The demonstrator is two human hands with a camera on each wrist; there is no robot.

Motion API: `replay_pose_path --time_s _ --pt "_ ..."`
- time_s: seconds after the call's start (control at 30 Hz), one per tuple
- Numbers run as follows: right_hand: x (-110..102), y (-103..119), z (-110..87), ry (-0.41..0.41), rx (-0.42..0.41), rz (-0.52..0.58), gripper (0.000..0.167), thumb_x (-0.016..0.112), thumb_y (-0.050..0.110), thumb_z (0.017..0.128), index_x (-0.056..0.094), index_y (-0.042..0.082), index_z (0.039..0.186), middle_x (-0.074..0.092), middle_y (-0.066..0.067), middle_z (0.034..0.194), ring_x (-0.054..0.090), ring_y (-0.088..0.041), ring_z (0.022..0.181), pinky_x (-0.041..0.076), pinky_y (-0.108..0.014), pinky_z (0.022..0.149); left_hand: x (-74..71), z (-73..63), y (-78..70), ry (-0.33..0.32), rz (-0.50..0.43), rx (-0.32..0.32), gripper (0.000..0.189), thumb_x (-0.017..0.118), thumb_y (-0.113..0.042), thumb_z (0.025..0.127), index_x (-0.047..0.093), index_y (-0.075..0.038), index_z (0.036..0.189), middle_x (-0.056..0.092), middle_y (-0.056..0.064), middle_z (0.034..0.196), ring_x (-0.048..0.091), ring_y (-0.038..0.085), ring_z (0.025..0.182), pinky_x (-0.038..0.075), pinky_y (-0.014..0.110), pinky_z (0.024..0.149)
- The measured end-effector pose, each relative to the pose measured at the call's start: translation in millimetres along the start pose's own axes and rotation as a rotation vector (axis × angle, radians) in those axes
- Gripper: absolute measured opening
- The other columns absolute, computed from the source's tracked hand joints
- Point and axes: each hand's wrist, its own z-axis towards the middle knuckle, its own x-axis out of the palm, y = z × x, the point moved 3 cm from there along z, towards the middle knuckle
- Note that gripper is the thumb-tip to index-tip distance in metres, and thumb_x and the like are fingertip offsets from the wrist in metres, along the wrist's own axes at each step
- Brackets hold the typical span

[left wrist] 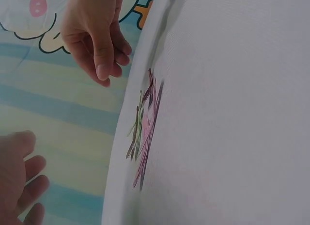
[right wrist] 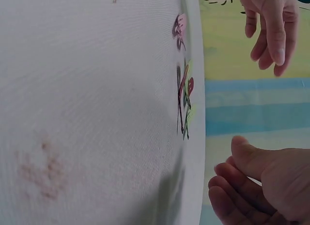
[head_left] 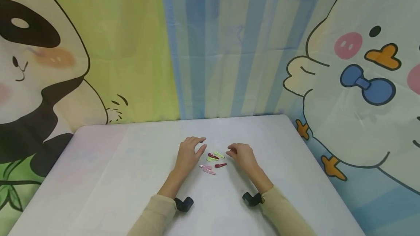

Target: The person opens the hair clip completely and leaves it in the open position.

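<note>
A small cluster of snap hair clips lies on the white table between the two hands. In the head view there are pink hair clips at the near side, a dark red hair clip to the right, and yellow-green hair clips with another dark red one farther back. My left hand hovers left of the cluster, thumb and fingers apart, holding nothing. To the right of the clips is my right hand, its fingers loosely bent and nothing visible in them. Neither hand touches a clip.
The white table reaches back to a printed curtain with a panda and a white bird. Each wrist wears a dark camera below a beige sleeve. A faint brownish stain shows in the right wrist view.
</note>
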Motion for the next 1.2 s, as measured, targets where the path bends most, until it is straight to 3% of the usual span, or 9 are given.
replay_pose_path --time_s 0.23,0.47,0.77,1.2 --pt "10.1 -1.9 4.8 0.065 0.057 0.001 0.017 0.074 0.024 0.082 0.073 0.011 0.093 0.070 0.000 0.082 0.058 -0.011 0.072 0.052 -0.029 0.071 29.0 8.0 0.0 0.144 -0.001 -0.143 0.018 0.068 -0.023 0.088 0.072 -0.018 0.104 0.071 -0.002 0.101 0.061 0.020 0.104 0.043 0.043 0.093" --pt "12.5 1.7 5.1 0.064 0.046 -0.048 0.013 0.075 0.023 0.081 0.070 0.012 0.080 0.064 0.003 0.070 0.051 -0.011 0.063 0.045 -0.028 0.062 49.5 11.4 0.0 0.203 -0.022 -0.233 0.012 0.069 -0.020 0.086 0.074 -0.018 0.098 0.072 -0.002 0.096 0.061 0.021 0.097 0.042 0.044 0.089" --pt "21.0 7.0 2.8 0.106 0.065 -0.103 0.018 0.076 0.030 0.080 0.071 0.013 0.083 0.057 0.006 0.063 0.048 -0.011 0.060 0.039 -0.025 0.057 54.6 2.9 3.9 0.255 0.116 -0.284 0.011 0.073 -0.029 0.083 0.075 -0.020 0.089 0.071 -0.003 0.087 0.057 0.019 0.086 0.037 0.039 0.076" --pt "29.2 2.3 10.7 0.089 0.056 -0.141 0.013 0.076 0.027 0.081 0.070 0.017 0.084 0.061 0.006 0.070 0.050 -0.011 0.062 0.041 -0.029 0.058 63.8 6.5 6.7 0.313 0.130 -0.294 0.011 0.074 -0.032 0.082 0.075 -0.022 0.085 0.070 -0.006 0.083 0.054 0.016 0.082 0.033 0.036 0.072"
